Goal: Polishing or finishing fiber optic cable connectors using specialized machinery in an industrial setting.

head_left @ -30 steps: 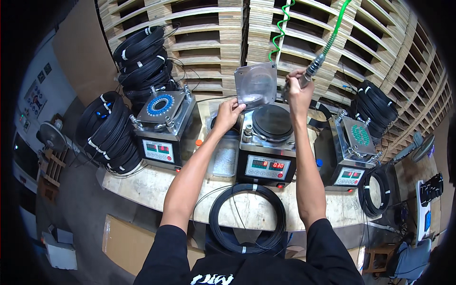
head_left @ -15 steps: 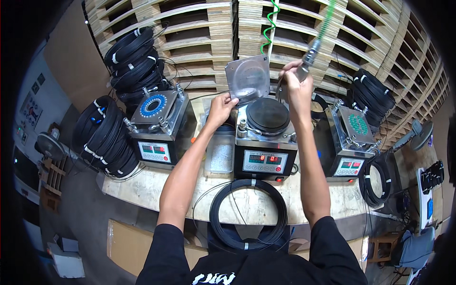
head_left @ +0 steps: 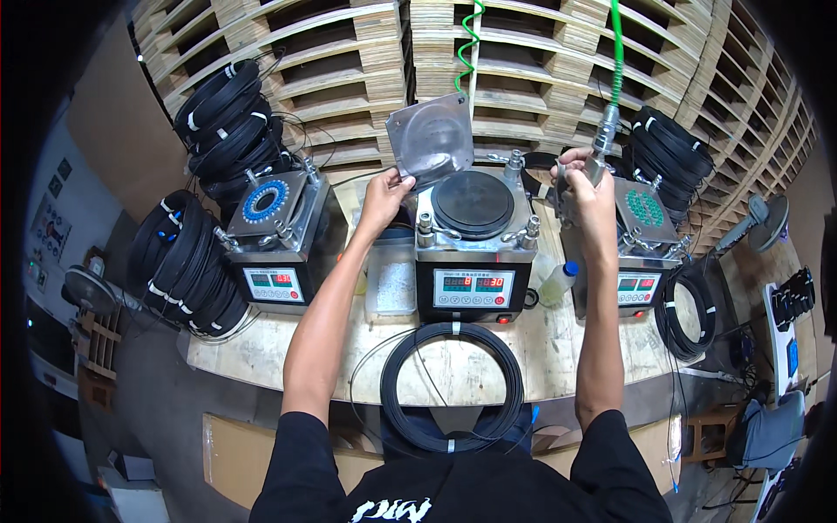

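Note:
My left hand (head_left: 384, 206) pinches the lower left corner of a square metal plate (head_left: 432, 139) with a round raised middle, held tilted up behind the centre polishing machine (head_left: 475, 296). On that machine lies a bare round black disc (head_left: 472, 202), with metal clamp posts at the corners of its top. My right hand (head_left: 593, 200) is closed around a metal air blow gun (head_left: 603, 144), which hangs from a green hose (head_left: 618, 61). This hand is to the right of the disc, near the right machine (head_left: 641, 253). Its fingers partly hide the gun's body.
At the left a similar machine (head_left: 270, 261) carries a plate ringed with blue parts. Black cable coils (head_left: 222, 131) are stacked beside it. Another cable coil (head_left: 394, 383) lies at the table's front edge. A clear tub (head_left: 392, 288) and a blue-capped bottle (head_left: 558, 283) flank the centre machine. Pallets (head_left: 349, 78) rise behind.
My right hand has moved right with the blow gun, away from the disc. The left hand still holds the plate up. The whole view has shifted slightly, and the centre machine's display reads differently.

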{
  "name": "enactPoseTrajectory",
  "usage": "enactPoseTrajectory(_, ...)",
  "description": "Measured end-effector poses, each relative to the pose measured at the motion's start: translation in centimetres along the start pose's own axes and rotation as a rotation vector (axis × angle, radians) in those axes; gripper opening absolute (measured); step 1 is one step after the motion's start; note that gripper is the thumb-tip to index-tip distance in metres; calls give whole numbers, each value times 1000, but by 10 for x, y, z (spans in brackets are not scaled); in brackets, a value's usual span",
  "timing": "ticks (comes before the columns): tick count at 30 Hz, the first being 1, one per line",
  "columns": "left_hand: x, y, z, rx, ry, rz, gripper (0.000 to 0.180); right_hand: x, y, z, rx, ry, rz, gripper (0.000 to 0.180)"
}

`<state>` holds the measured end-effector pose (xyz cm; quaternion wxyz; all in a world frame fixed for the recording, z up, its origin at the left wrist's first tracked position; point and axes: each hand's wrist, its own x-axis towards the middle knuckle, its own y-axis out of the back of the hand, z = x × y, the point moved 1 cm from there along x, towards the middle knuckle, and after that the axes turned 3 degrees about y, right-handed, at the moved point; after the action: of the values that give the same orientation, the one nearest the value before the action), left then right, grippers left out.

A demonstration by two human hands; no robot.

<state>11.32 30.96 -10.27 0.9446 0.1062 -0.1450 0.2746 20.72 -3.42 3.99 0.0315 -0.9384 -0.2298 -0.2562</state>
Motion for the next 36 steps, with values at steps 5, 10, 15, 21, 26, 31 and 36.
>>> enactPoseTrajectory(5, -27, -20, 54, 197, -157, 373, 42, -21, 20, 1, 78, -47, -72, 20)
enactPoseTrajectory(10, -31, -67, 133, 575, -458, -265, 34, -34, 30, -2, 94, -114, -79, 19)
enactPoseTrajectory(15, -19, -89, 130, 802, -427, -586, 37, -47, 26, 1, 124, -119, -118, 19)
enactPoseTrajectory(21, -16, -90, 119, 897, -578, -728, 32, -61, 39, 1, 187, -144, -116, 17)
enactPoseTrajectory(26, -32, -109, 139, 1476, -1148, -675, 31, -66, 40, -3, 248, -160, -132, 18)
enactPoseTrajectory(31, -22, -99, 144, 1489, -1173, -629, 37, -71, 31, -9, 284, -156, -149, 18)
enactPoseTrajectory(36, -26, -79, 151, 1068, -715, -387, 42, -64, 17, -14, 287, -134, -86, 16)
